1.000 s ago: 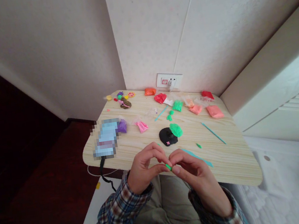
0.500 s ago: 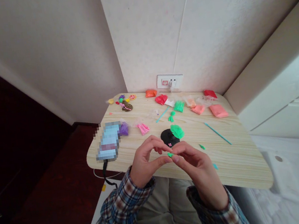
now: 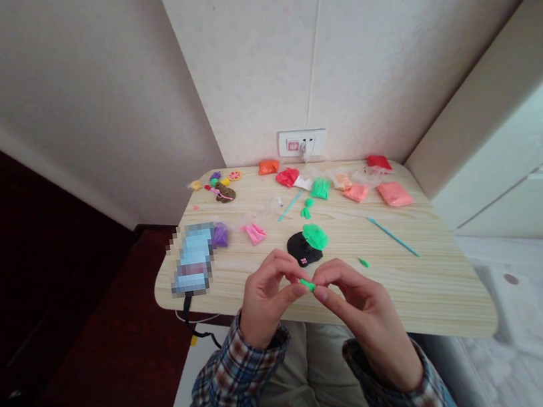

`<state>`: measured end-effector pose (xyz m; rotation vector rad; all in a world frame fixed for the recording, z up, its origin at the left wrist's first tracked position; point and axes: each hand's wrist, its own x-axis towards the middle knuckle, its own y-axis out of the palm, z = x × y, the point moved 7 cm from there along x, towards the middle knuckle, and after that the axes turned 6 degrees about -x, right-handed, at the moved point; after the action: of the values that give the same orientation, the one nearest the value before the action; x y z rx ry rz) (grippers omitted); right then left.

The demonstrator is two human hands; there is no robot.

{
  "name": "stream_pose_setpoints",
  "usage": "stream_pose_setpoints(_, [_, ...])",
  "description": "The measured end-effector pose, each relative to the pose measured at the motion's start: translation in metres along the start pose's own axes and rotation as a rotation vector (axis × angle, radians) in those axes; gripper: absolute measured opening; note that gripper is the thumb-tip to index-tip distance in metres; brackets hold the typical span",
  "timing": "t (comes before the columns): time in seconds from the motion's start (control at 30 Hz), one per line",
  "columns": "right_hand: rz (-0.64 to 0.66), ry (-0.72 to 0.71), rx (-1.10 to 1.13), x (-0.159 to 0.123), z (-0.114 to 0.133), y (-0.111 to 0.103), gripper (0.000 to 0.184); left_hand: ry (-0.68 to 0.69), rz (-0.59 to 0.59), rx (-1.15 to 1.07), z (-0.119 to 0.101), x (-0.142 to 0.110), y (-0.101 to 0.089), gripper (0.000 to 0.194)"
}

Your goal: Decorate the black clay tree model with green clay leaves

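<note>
A small piece of green modelling clay is pinched between both hands above the table's near edge. My left hand grips its left end with thumb and fingertips. On the other end, the thumb and index finger of my right hand are closed. Just beyond my fingers lies a black clay shape with a little pink piece on it and a round green clay leaf at its upper right. A small pointed green clay piece rests to the right.
Clay packets stand along the back, including a green one, a pink one and a salmon one. A blue stick tool lies at right. A blurred phone is on the table's left, near a brown clay shape.
Both hands keep their pinch on the green clay, and more of it shows between the fingertips now. The camera view has shifted slightly. The blue flat piece by my right hand is no longer visible.
</note>
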<state>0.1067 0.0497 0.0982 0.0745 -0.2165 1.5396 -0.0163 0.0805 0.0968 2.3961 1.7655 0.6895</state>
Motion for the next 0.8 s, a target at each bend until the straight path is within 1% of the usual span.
stream_pose_setpoints(0.1, [-0.048,-0.047,-0.048,-0.004,0.007,-0.004,0.008,-0.038,-0.039,-0.003,0.002,-0.004,0.004,0.017])
stream_pose_setpoints(0.23, [-0.095,-0.120,-0.127,-0.009,0.017,-0.009,0.004,-0.063,-0.107,-0.033,0.001,-0.009,0.009,0.008])
stream_pose_setpoints(0.37, [-0.114,-0.167,-0.187,-0.012,0.023,-0.012,0.005,-0.058,-0.111,-0.039,-0.003,-0.010,0.014,0.006])
stream_pose_setpoints(0.5, [-0.131,-0.179,-0.245,-0.015,0.027,-0.013,0.006,-0.054,-0.117,-0.029,-0.004,-0.010,0.015,0.007])
stream_pose_setpoints(0.63, [-0.133,-0.176,-0.256,-0.015,0.027,-0.014,0.005,-0.054,-0.135,-0.013,-0.003,-0.010,0.015,0.008])
stream_pose_setpoints(0.8, [-0.112,-0.154,-0.234,-0.012,0.025,-0.013,0.004,-0.074,-0.097,-0.011,-0.002,-0.009,0.015,0.008])
